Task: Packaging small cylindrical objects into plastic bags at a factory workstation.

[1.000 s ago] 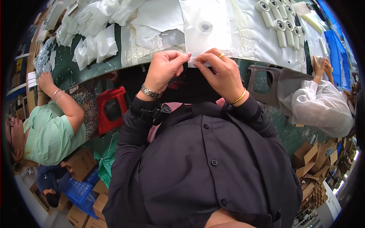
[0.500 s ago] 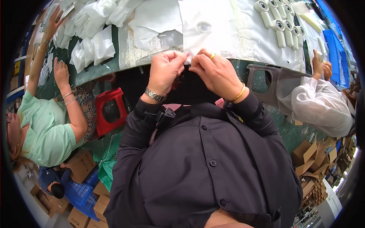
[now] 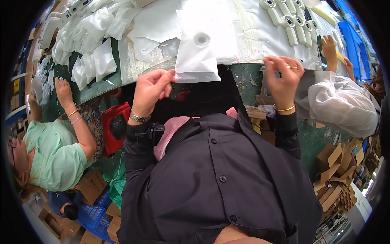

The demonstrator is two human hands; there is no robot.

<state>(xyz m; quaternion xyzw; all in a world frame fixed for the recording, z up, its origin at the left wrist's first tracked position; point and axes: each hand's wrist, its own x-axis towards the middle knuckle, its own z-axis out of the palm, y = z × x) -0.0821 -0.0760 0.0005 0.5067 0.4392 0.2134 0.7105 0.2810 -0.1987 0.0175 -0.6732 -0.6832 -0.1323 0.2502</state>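
Note:
A frosted white plastic bag lies at the table's near edge, its lower end hanging over toward me. Through it shows the round dark-centred end of a white device. My left hand pinches the bag's near left corner between thumb and fingers. Off to the right, my right hand is raised with its fingers apart, holding nothing. It is nearest the group of white handheld devices with round black-ringed heads, laid out on the right of the table.
Filled white bags are heaped on the left. A person in a green shirt works at the left, another in a white sleeve at the right. A red stool stands under the left edge, blue bins far right.
My hands, close together at the bag's near edge before, have parted. The right has let go and moved right; the left has drawn left with the corner. The bag's near end now shows.

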